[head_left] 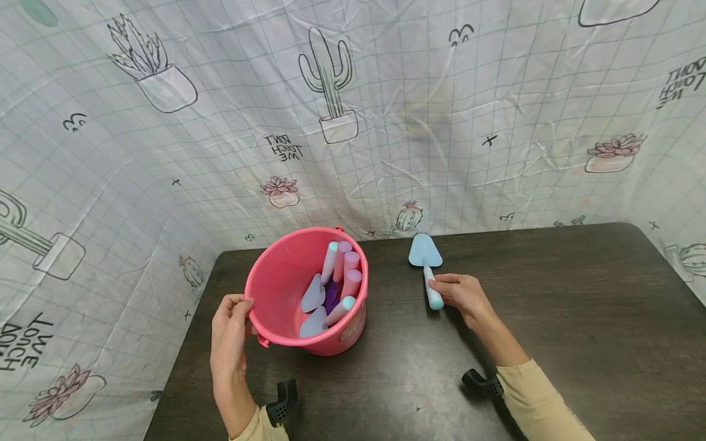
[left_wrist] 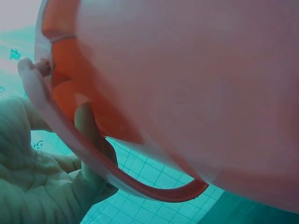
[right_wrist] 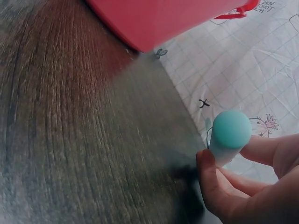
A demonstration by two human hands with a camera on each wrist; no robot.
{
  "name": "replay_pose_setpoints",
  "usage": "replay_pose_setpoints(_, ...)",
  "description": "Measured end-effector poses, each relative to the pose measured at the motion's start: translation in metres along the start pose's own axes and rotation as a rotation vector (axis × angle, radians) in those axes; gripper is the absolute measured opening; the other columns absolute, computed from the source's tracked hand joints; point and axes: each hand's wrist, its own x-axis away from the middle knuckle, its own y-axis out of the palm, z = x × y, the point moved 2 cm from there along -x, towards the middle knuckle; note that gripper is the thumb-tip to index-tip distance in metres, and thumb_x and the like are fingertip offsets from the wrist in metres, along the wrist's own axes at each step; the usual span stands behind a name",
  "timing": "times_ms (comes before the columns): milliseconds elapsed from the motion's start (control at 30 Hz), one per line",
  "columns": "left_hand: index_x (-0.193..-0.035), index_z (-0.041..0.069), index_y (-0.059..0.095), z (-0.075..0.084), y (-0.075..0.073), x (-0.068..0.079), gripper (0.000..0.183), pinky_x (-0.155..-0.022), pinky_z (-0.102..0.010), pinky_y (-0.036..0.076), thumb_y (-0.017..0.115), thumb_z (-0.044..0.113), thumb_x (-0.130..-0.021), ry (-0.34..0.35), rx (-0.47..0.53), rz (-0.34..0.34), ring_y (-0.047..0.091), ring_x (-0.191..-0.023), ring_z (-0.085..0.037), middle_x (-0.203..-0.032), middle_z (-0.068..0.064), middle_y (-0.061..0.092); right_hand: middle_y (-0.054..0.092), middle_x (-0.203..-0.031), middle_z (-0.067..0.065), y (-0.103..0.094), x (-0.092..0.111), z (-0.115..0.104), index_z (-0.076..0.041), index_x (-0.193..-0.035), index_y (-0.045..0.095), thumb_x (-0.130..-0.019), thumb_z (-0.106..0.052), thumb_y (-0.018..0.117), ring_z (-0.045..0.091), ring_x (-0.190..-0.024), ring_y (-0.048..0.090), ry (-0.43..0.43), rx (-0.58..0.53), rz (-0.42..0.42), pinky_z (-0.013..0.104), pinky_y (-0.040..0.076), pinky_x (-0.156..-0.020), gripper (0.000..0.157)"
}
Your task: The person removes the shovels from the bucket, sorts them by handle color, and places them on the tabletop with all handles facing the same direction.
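Observation:
A pink bucket (head_left: 278, 275) stands left of the middle of the table, tilted a little. My left hand (head_left: 228, 337) grips its rim at the left side; in the left wrist view the fingers (left_wrist: 91, 135) are by the bucket's handle (left_wrist: 88, 149). Inside lie several toy tools with purple, pink and pale handles (head_left: 352, 283), their blades toward the bucket's middle. My right hand (head_left: 460, 297) pinches a light blue toy trowel (head_left: 425, 251) by its handle, blade pointing away from me. The handle's turquoise end (right_wrist: 232, 128) faces the right wrist camera.
The dark wooden table (head_left: 551, 306) extends to the right and in front of the bucket. A white curtain (head_left: 413, 122) printed with cacti hangs along the back and sides. Black camera mounts (head_left: 282, 401) are strapped to both wrists.

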Motion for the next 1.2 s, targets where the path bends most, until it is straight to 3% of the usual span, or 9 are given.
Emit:
replay_pose_setpoints(433,-0.110,-0.004,0.054,0.0025,0.0016,-0.0005,0.016,-0.056,-0.023,0.053,0.051,0.011,-0.105,-0.003,0.011,0.006,0.058,-0.065,-0.012,-0.087,-0.008,0.060,0.072,-0.111,0.018,0.0018,0.0004,-0.0036,0.016,-0.131,0.059,-0.097,-0.012,0.071,0.005,-0.082,0.065,-0.114,0.185,0.081,0.022,0.057,-0.073,0.046)
replay_pose_setpoints(667,-0.109,-0.004,0.054,0.0037,0.0043,0.0001,0.016,-0.056,-0.022,0.053,0.050,0.011,-0.105,-0.006,0.007,0.013,0.057,-0.064,-0.011,-0.088,-0.009,0.059,0.074,-0.091,0.011,0.0022,-0.0048,-0.0028,0.013,-0.117,0.068,-0.093,-0.011,0.074,0.006,-0.068,0.064,-0.191,0.341,0.148,0.020,0.054,-0.062,0.034)
replay_pose_setpoints(833,-0.109,-0.003,0.053,0.0038,0.0053,-0.0003,0.015,-0.055,-0.022,0.052,0.050,0.011,-0.105,-0.006,0.002,0.014,0.057,-0.066,-0.011,-0.090,-0.010,0.059,0.072,-0.084,0.010,0.0025,-0.0057,-0.0032,0.011,-0.111,0.070,-0.092,-0.013,0.075,0.010,-0.062,0.062,-0.228,0.473,0.173,0.026,0.050,-0.058,0.031)
replay_pose_setpoints(1200,-0.108,-0.001,0.054,0.0054,0.0046,-0.0001,0.014,-0.054,-0.022,0.049,0.051,0.012,-0.105,-0.015,0.004,0.014,0.054,-0.062,-0.010,-0.087,-0.007,0.058,0.071,-0.085,0.012,0.0026,-0.0044,-0.0057,0.012,-0.112,0.068,-0.092,-0.015,0.075,0.012,-0.061,0.060,-0.259,0.545,0.136,0.029,0.047,-0.057,0.034)
